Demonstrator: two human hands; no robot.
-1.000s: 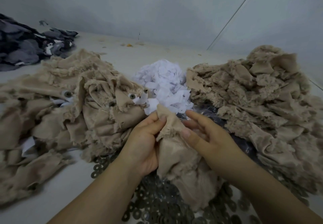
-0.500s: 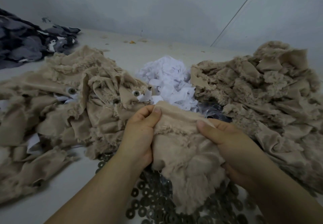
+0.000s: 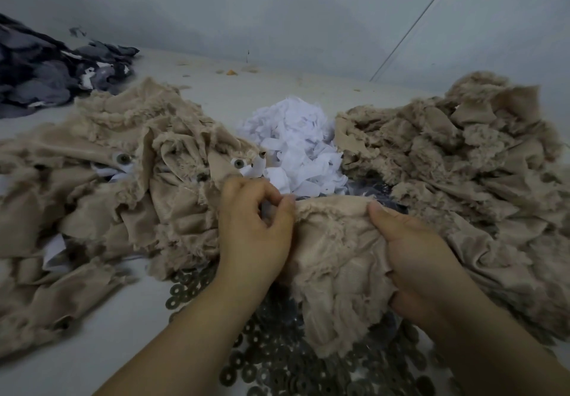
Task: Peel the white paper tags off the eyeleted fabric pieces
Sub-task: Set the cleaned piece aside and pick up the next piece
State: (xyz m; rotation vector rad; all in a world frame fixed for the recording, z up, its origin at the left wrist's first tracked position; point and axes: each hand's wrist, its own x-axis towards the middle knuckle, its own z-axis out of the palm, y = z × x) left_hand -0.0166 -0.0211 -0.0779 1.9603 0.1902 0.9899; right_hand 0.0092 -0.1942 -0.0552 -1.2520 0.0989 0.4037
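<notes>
A frayed beige fabric piece (image 3: 336, 260) hangs stretched between both hands in the lower middle. My left hand (image 3: 253, 232) pinches its upper left edge between thumb and fingertips. My right hand (image 3: 413, 260) grips its right edge, thumb on top. No tag or eyelet shows on this piece. A pile of beige pieces (image 3: 101, 185) lies on the left, with metal eyelets (image 3: 123, 158) and white tags (image 3: 257, 167) showing. Torn white paper tags (image 3: 296, 148) are heaped at the centre back.
A second beige fabric pile (image 3: 462, 164) fills the right side. Several dark metal rings (image 3: 277, 364) lie scattered under my forearms. Dark grey fabric (image 3: 46, 71) is heaped at the far left. A grey wall (image 3: 277, 9) rises behind the pale table (image 3: 101, 349).
My hands have moved apart and spread the beige piece wider between them. My right hand has shifted from the top of the piece to its right edge.
</notes>
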